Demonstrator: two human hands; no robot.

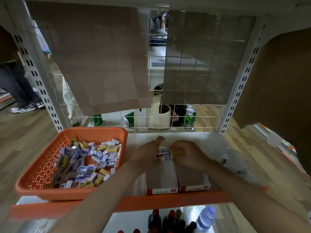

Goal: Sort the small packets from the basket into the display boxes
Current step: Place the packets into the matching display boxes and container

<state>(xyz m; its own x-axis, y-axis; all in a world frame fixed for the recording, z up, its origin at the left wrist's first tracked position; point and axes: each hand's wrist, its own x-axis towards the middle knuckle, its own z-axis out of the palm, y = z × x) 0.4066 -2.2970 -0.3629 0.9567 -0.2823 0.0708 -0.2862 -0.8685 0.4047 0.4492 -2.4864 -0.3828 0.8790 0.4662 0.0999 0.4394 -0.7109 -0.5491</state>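
An orange perforated basket (42, 165) on the shelf's left holds several small packets (87, 163), white, blue, pink and yellow. To its right stand two white display boxes side by side, the left display box (161, 182) and the right display box (193, 180). My left hand (148, 153) holds a pink packet (159, 156) at the far end of the left box, where white-blue packets (165, 153) stand. My right hand (188, 153) pinches a yellow packet (178, 153) over the far end of the right box.
The white shelf has an orange front edge (151, 200) and a wire grid back (151, 118) hung with brown mats. Clear plastic wrap (232, 158) lies right of the boxes. Green cans (190, 118) stand behind the grid. Bottles (205, 217) sit on the lower shelf. A person's legs (18, 91) stand at left.
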